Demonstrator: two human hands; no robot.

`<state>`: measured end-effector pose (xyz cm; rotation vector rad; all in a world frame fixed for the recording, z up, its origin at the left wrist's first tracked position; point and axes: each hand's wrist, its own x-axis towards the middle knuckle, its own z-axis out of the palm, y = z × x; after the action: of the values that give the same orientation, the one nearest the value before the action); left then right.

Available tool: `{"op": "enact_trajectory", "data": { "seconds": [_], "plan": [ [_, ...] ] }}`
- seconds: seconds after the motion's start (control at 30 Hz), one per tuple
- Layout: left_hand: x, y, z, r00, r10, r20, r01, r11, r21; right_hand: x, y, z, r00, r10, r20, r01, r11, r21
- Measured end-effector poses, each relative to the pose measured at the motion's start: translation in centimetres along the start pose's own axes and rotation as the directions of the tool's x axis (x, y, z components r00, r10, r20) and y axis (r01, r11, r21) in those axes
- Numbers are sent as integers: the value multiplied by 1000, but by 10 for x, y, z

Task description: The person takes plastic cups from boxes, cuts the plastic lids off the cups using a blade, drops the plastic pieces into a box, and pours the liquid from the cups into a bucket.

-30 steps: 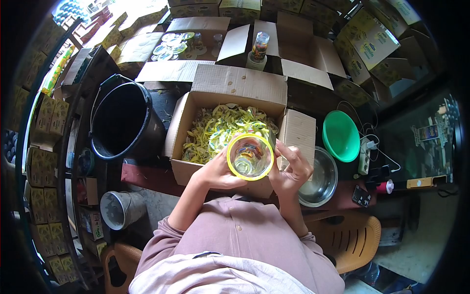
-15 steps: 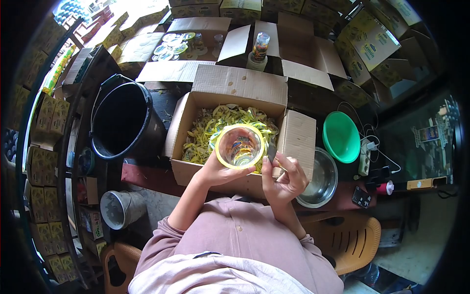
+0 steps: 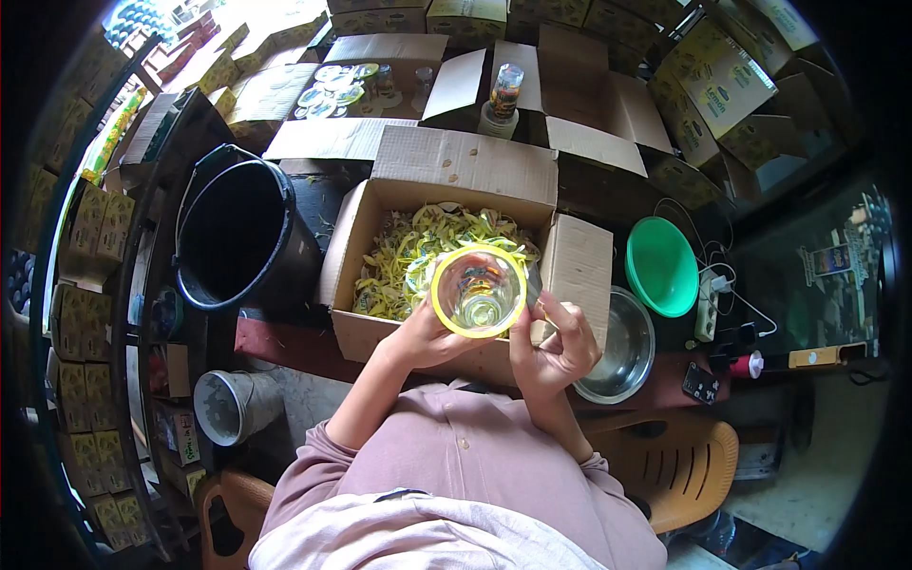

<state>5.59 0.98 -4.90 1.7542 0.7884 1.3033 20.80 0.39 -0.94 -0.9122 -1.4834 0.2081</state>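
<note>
A clear plastic cup with a yellow rim is tilted so its open mouth faces the camera. My left hand is wrapped round its lower left side. Close to the cup's right side, my right hand pinches a small dark flat blade. Behind and below the cup is an open cardboard box holding a heap of yellow-green strips. The cup hides part of the heap.
Left of the box stands a black bucket, with a grey bucket lower down. At the right are a metal bowl, a green basin, a power strip and a phone. Cartons line the back.
The cup first shifted left and up a little, then moved slightly back right and down, its mouth changing tilt. My right hand moved a little left, staying close to the cup.
</note>
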Motion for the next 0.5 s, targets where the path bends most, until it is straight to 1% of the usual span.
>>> {"op": "enact_trajectory", "data": {
  "seconds": [0.1,0.23,0.33,0.43,0.5],
  "plan": [
    [-2,-1,-1,999,-22,27,20,997,76,4,0,-1,998,-61,8,61,996,-71],
    [-2,0,-2,998,-35,49,29,993,119,5,5,-2,998,-66,25,67,996,-64],
    [-1,6,0,993,-116,27,117,992,-45,7,8,-3,996,-66,55,69,996,-52],
    [0,2,-1,994,-73,81,75,997,-23,8,10,-3,996,-49,69,53,996,-65],
    [3,9,2,996,-84,8,84,989,-119,9,11,-3,997,-35,63,39,997,-63]
  ]
}}
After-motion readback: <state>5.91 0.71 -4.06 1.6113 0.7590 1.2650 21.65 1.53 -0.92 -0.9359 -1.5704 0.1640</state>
